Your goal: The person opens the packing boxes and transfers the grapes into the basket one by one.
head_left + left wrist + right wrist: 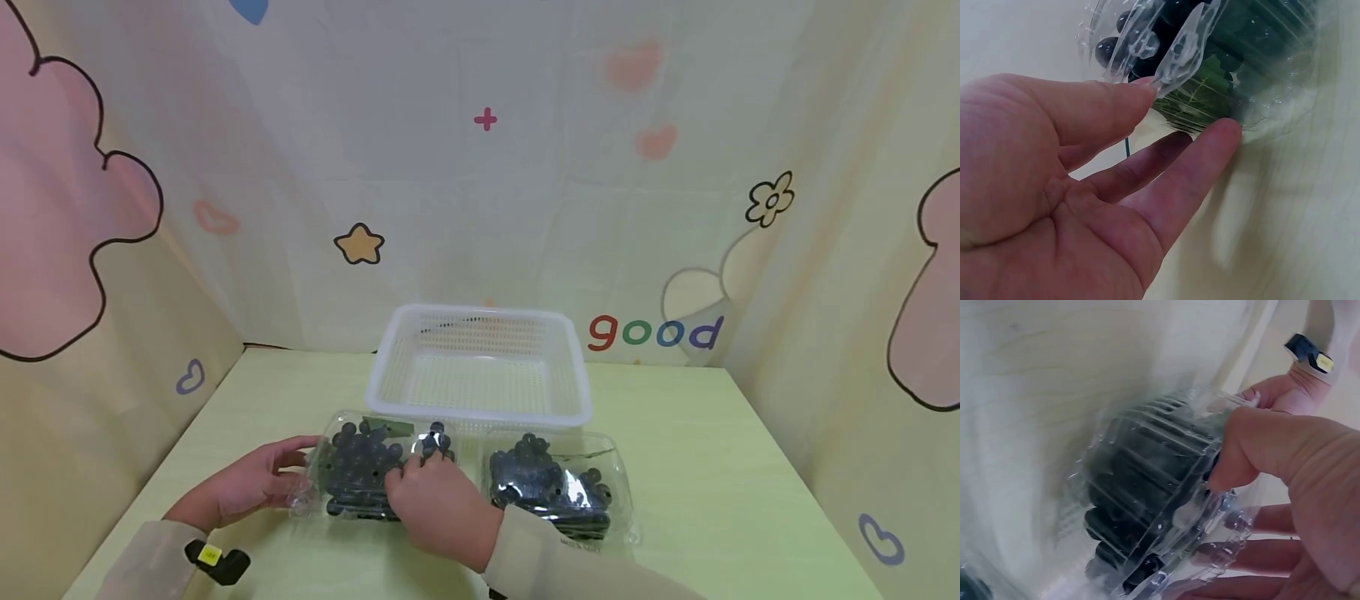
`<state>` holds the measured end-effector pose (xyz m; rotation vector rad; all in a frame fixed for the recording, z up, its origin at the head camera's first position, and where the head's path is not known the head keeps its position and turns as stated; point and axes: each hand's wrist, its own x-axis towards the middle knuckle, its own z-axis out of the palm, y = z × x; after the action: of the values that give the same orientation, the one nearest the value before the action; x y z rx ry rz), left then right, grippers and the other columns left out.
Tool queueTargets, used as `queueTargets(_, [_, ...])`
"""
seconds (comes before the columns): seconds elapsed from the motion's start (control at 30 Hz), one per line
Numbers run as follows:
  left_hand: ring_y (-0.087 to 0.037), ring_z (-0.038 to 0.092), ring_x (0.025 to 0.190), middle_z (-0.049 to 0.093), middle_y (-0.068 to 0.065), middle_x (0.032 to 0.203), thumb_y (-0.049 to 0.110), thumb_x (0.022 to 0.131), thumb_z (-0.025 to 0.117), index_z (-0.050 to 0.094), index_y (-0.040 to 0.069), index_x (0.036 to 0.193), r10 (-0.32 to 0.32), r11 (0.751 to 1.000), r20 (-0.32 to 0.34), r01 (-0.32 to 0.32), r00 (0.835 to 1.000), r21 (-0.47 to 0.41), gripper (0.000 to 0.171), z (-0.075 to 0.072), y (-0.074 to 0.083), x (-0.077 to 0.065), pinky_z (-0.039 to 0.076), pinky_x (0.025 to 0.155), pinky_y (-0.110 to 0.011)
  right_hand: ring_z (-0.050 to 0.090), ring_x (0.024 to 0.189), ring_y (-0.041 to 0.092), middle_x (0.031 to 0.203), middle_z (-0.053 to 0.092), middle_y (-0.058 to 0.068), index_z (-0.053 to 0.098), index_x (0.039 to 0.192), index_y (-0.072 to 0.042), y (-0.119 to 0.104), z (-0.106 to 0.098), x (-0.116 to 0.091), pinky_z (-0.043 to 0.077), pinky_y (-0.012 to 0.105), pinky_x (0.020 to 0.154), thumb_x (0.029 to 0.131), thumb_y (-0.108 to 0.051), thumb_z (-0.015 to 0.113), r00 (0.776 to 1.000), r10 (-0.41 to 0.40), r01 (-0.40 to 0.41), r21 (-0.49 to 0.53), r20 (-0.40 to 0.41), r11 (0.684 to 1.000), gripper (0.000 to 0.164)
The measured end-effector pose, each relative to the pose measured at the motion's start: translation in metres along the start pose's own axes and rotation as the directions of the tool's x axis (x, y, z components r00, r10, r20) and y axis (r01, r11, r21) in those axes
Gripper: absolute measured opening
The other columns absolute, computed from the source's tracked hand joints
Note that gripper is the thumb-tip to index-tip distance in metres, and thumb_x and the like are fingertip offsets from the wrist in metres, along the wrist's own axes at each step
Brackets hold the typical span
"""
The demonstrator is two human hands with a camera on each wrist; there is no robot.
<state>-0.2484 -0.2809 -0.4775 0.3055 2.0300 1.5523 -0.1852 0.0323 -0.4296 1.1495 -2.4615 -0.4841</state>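
Two clear plastic clamshell boxes of dark grapes lie side by side. My left hand [258, 483] is at the outer end of the left box [321, 467], its thumb touching the clear plastic tab [1188, 53] while the other fingers reach toward the lower end, apart from the thumb. A green leaf [1207, 94] shows through that end. My right hand [446, 508] grips the same box from the front, thumb [1241, 453] at the near edge and fingers over the lid. It partly hides the grapes [360, 462]. The right box [622, 479] sits beside my right forearm.
Behind the boxes stands a white plastic basket [480, 413] with slotted walls, close to the printed curtain [480, 208]. All of it rests on a pale wood-grain table [720, 492]. Curtains also hang at both sides.
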Motion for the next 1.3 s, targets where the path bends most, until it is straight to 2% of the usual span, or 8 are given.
queueTargets(0.3, [-0.029,0.064,0.116,0.04,-0.034,0.15,0.013,0.096,0.069,0.027,0.003,0.16,0.005,0.999,-0.014,-0.005,1.0,0.034,0.077,0.002,0.002,0.0,0.06,0.093,-0.046,0.041,0.052,0.006,0.066,0.057,-0.007,0.067,0.085,-0.019,0.009,-0.008,0.008,0.037,0.022,0.045,0.076,-0.019,0.08,0.993,0.001,-0.028,0.22,0.119,0.975,0.016])
queueTargets(0.5, [-0.028,0.065,0.116,0.039,-0.035,0.15,0.011,0.097,0.067,0.024,0.001,0.16,0.025,0.999,-0.002,-0.025,1.0,0.04,0.076,0.001,0.002,0.0,0.06,0.093,-0.044,0.046,0.058,0.006,0.07,0.058,-0.009,0.072,0.104,-0.02,0.024,-0.012,0.01,0.036,0.023,0.053,0.077,-0.026,0.086,0.978,0.0,-0.071,0.334,0.209,0.94,0.031])
queueTargets(0.63, [-0.028,0.065,0.115,0.043,-0.034,0.148,0.009,0.097,0.067,0.027,-0.004,0.158,0.033,0.999,-0.01,-0.032,0.999,0.037,0.074,0.003,0.0,-0.001,0.06,0.092,-0.044,0.046,0.06,0.005,0.075,0.06,-0.01,0.073,0.108,-0.02,0.028,-0.011,0.007,0.033,0.022,0.054,0.078,-0.026,0.084,0.985,0.001,-0.06,0.334,0.174,0.941,0.032])
queueTargets(0.73, [-0.028,0.066,0.112,0.048,-0.033,0.144,0.005,0.095,0.067,0.031,-0.007,0.154,0.016,0.998,-0.084,-0.011,0.996,0.063,0.07,0.009,-0.001,-0.004,0.061,0.089,-0.043,0.037,0.057,0.005,0.072,0.055,-0.01,0.071,0.105,-0.022,0.027,-0.009,0.003,0.025,0.022,0.051,0.078,-0.023,0.078,0.994,0.002,-0.033,0.288,0.111,0.957,0.028])
queueTargets(0.87, [-0.026,0.069,0.102,0.057,-0.032,0.134,0.003,0.094,0.068,0.04,-0.012,0.147,-0.036,0.992,-0.281,0.069,0.959,0.109,0.062,0.026,-0.001,-0.01,0.063,0.081,-0.041,0.026,0.056,0.008,0.07,0.047,-0.01,0.069,0.105,-0.024,0.025,-0.008,-0.002,0.017,0.024,0.051,0.075,-0.018,0.07,0.999,0.011,-0.022,0.254,0.045,0.967,0.03])
queueTargets(0.97, [-0.025,0.072,0.096,0.062,-0.03,0.124,0.002,0.094,0.067,0.045,-0.015,0.141,-0.053,0.992,-0.378,0.091,0.924,0.084,0.054,0.04,-0.001,-0.014,0.064,0.078,-0.041,0.022,0.056,0.008,0.069,0.044,-0.009,0.068,0.106,-0.023,0.026,-0.009,-0.002,0.015,0.024,0.05,0.075,-0.018,0.067,0.999,0.015,-0.024,0.271,0.034,0.962,0.032])
queueTargets(1.13, [-0.027,0.074,0.089,0.067,-0.024,0.113,0.0,0.096,0.06,0.048,-0.017,0.138,-0.049,0.998,-0.427,0.06,0.903,0.014,0.047,0.054,-0.003,-0.018,0.064,0.077,-0.041,0.022,0.054,0.007,0.068,0.044,-0.009,0.069,0.108,-0.022,0.027,-0.011,0.001,0.015,0.022,0.047,0.076,-0.018,0.068,0.999,0.012,-0.022,0.302,0.034,0.953,0.032])
queueTargets(1.3, [-0.026,0.073,0.086,0.07,-0.019,0.104,-0.001,0.097,0.055,0.052,-0.018,0.133,-0.028,0.998,-0.459,0.046,0.888,0.03,0.04,0.05,-0.005,-0.022,0.064,0.076,-0.04,0.021,0.052,0.006,0.074,0.054,-0.009,0.067,0.128,-0.019,0.028,-0.016,0.006,0.016,0.022,0.047,0.08,-0.021,0.068,0.998,0.02,-0.039,0.368,0.055,0.929,0.048])
